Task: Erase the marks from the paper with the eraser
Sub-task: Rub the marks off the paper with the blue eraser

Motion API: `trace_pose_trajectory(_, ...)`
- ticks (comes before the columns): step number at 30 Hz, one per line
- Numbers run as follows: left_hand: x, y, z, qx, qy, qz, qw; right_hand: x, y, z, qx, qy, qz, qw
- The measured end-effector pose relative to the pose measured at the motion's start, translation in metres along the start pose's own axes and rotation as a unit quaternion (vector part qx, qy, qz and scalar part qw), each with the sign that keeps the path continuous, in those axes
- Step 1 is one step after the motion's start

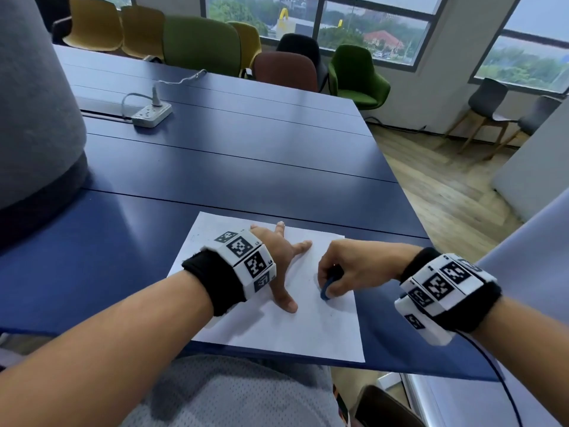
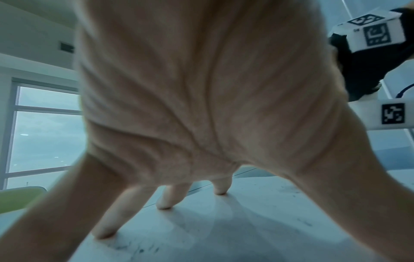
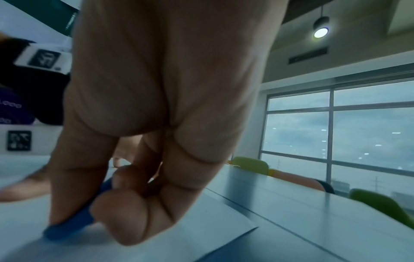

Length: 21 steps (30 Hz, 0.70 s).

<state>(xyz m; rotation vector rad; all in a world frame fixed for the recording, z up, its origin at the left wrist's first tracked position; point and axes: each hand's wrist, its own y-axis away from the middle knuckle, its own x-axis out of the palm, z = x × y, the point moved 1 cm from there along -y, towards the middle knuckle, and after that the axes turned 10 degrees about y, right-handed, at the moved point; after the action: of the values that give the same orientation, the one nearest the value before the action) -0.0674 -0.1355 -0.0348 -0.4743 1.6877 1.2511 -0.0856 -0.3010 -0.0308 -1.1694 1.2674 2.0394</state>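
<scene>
On the near edge of the long blue table (image 1: 234,155) lay the white sheet of paper (image 1: 277,331), its lower edge reaching just past the table's lip toward the person's lap. A white power strip (image 1: 151,114) sat well apart, far up the table, and padded chairs in green, yellow and brown stood beyond it by the windows.

The rubbing step looked to be in hand: faint grey smudges and specks showed on the sheet near both hands, so some marks were likely left. The next move, I judged, called for short strokes under steady downward pressure, with the sheet kept pinned so it would not creep or crease.

The left hand (image 1: 278,257) stood on the middle of the paper, fingers straight and spread wide, tips pressing down, palm arched clear of the sheet; it held nothing. The right hand (image 1: 351,269) came in from the right with the wrist raised and the fingers curled downward, thumb and forefinger pinching the small blue eraser (image 1: 325,290). The eraser's lower end touched the paper on its right half, just beside the left thumb, and the other fingers were folded in behind it
</scene>
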Motion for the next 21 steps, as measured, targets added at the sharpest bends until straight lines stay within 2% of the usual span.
trace_pose_trajectory(4, 0.000, -0.001, 0.000, 0.004, -0.004, -0.008, 1.000, -0.009, -0.005, -0.016, 0.056, -0.010, -0.074, 0.996)
trace_pose_trajectory(9, -0.001, -0.001, -0.002, -0.009, -0.009, 0.002, 1.000, -0.006, 0.000, -0.007, 0.037, -0.011, 0.001, 0.999)
trace_pose_trajectory(13, 0.001, -0.002, -0.003, -0.005, -0.010, -0.003, 1.000, -0.013, -0.003, -0.017, 0.073, -0.028, -0.085, 0.993)
trace_pose_trajectory(15, 0.001, -0.002, -0.002, -0.009, -0.014, 0.000, 1.000, -0.007, 0.002, -0.015, 0.061, -0.043, -0.069, 0.995)
trace_pose_trajectory(18, 0.000, -0.002, -0.004, -0.011, -0.013, 0.005, 1.000, 0.001, 0.009, -0.009, 0.035, -0.061, -0.001, 0.998)
trace_pose_trajectory(21, 0.000, -0.002, -0.004, -0.009, -0.014, 0.005, 1.000, -0.003, 0.006, -0.018, 0.054, -0.076, -0.055, 0.994)
